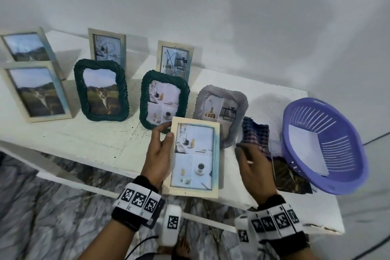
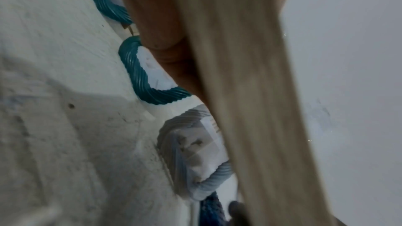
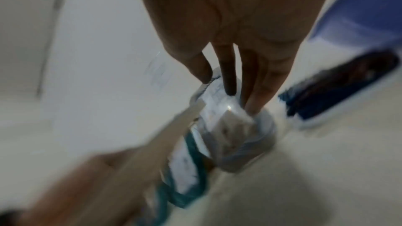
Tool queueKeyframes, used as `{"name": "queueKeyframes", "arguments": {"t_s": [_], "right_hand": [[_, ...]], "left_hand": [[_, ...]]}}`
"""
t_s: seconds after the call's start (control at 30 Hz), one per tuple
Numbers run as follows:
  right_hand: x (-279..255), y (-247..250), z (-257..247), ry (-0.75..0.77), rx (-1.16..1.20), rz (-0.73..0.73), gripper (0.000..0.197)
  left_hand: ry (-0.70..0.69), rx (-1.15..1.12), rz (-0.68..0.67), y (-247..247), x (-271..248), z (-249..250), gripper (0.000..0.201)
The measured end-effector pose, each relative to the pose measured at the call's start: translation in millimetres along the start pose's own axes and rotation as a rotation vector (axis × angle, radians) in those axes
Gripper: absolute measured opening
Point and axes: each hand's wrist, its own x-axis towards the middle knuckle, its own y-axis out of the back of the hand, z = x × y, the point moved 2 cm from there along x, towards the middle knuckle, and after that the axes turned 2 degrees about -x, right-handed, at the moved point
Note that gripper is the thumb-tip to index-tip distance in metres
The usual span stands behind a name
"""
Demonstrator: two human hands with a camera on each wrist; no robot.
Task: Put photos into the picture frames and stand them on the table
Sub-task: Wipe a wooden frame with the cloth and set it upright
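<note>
A left hand (image 1: 158, 154) grips a loaded cream frame (image 1: 194, 158) above the surface's (image 1: 84, 143) front edge as the right hand (image 1: 251, 167), fingers loose, reaches a checked cloth (image 1: 256, 135); a careless set-down could topple the grey frame (image 1: 221, 110) behind.

Seven frames (image 1: 101, 93) stand in two rows on the table (image 1: 84, 141); basket (image 1: 325, 145) sits right, cloth (image 1: 256, 136) between them.
</note>
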Motion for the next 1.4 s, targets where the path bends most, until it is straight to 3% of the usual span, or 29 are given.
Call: {"name": "queueKeyframes", "arguments": {"t_s": [0.1,0.2,0.27,0.33,0.4,0.53,0.63,0.8,0.93,1.0,1.07,1.13,1.2,1.27,1.4], "right_hand": [[-26,-15,-22,-0.347,0.778,-0.274,0.037],[-36,-18,-38,-0.372,1.108,-0.297,0.040],[-36,-16,-42,-0.330,1.148,-0.289,0.040],[-35,-15,-44,-0.292,0.996,-0.278,0.039],[-36,-15,-47,-0.223,0.827,-0.280,0.037],[-38,-14,-57,0.085,0.429,-0.211,0.031],[-36,-12,-61,0.107,0.402,-0.134,0.038],[-27,-7,-63,0.136,0.298,-0.071,0.033],[-21,8,-69,0.379,-0.207,0.115,0.023],[-20,12,-76,0.406,-0.452,0.202,0.019],[-23,12,-83,0.374,-0.536,0.226,0.020],[-24,9,-89,0.241,-0.336,0.114,0.019],[-22,6,-92,-0.018,0.033,-0.075,0.021],[-22,6,-100,-0.213,0.363,-0.137,0.028],[-19,6,-112,-0.320,0.772,-0.234,0.049]], "left_hand": [[0.057,-0.088,-0.039,-16,3,0,0.023],[0.089,-0.033,-0.147,-30,1,0,0.032],[0.137,0.090,-0.277,-36,-1,-5,0.071],[0.209,0.147,-0.353,-43,-4,-5,0.105],[0.284,0.008,-0.400,-52,-8,-5,0.118],[0.432,-0.330,-0.447,-64,-13,-5,0.110],[0.458,-0.440,-0.509,-67,-16,4,0.101],[0.351,-0.272,-0.416,-64,-11,14,0.111],[0.288,-0.157,-0.437,-53,-7,20,0.103],[0.265,-0.111,-0.443,-49,-7,23,0.100],[0.243,-0.096,-0.432,-44,-5,27,0.101],[0.192,-0.052,-0.427,-40,-4,33,0.109],[0.116,0.019,-0.443,-37,-5,41,0.113],[0.048,0.069,-0.463,-32,-5,50,0.119],[-0.051,0.118,-0.446,-18,0,69,0.117]]}}
